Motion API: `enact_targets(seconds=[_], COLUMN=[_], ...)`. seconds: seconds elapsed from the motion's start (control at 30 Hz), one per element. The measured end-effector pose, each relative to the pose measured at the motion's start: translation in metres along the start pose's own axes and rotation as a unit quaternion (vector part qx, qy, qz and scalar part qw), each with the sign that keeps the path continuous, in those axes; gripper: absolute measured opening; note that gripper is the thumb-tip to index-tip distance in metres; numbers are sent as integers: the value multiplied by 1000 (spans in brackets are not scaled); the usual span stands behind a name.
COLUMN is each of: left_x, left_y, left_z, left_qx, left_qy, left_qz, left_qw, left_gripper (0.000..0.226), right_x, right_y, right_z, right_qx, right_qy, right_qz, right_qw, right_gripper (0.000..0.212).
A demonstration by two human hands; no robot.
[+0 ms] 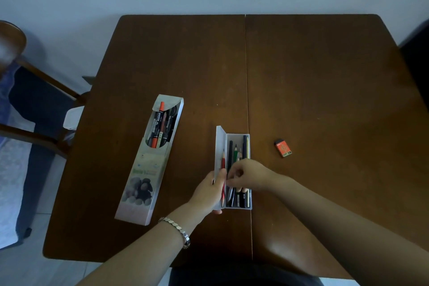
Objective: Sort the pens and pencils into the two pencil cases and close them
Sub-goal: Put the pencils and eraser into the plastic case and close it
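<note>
A small white pencil case (239, 137) lies near the table's middle with its lid (220, 144) standing up on the left. Inside are several pencils, among them a green one (236, 153) and a red pencil (223, 160) leaning against the lid. My left hand (210, 189) grips the lid's near end. My right hand (247, 175) reaches into the case with curled fingers pinching the pencils there. A long printed pencil case (146, 169) lies to the left, its top flap open, holding several pens and markers (161, 126).
An orange eraser (283, 147) lies on the brown wooden table (325, 76) right of the white case. A wooden chair (34, 90) stands at the table's left side. A white wall runs behind the table's far edge.
</note>
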State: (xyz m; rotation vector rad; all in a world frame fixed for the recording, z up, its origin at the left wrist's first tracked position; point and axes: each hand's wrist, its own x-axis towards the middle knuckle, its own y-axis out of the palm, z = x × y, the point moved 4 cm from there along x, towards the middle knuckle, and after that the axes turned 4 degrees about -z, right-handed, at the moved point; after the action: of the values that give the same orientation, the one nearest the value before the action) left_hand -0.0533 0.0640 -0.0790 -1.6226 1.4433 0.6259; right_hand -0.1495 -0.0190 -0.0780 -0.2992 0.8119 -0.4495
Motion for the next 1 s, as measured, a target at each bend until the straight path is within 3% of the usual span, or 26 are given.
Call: enact_targets(seconds=[0.1,0.17,0.27,0.33,0.4,0.5,0.7,0.83,1.0], left_x=[0,0,-3,-5,-6,-7,-10,-6,-4], left_y=[0,1,1,1,1,-1,-1,-2,-3], left_z=[1,1,-1,-2,-4,-5,-7,-6,-6], left_qx=[-14,-9,-8,-17,-30,-25,7,34,49], left_qy=[5,-1,-12,-11,-5,-4,14,3,6], left_qz=[13,8,-6,-4,0,-2,8,-4,-8], left_qw=[1000,1000,1000,1000,1000,1000,1000,999,999], left_gripper=[60,63,67,62,56,53,59,61,59], right_x=[-14,-26,-41,-41,-32,-22,4,35,48], right_y=[3,-4,-7,9,27,35,-13,-27,-28], right_z=[-8,-9,-6,-3,-1,-4,0,3,3], right_qx=[47,43,-80,-183,-236,-202,-60,-60,-91], right_qy=[-26,-83,-211,-267,-250,-180,-8,66,69], right_qz=[-36,-164,-356,-341,-235,-133,-274,-201,-143], right_qw=[998,982,907,883,909,953,960,976,983], right_gripper=[16,14,17,27,37,36,29,25,21])
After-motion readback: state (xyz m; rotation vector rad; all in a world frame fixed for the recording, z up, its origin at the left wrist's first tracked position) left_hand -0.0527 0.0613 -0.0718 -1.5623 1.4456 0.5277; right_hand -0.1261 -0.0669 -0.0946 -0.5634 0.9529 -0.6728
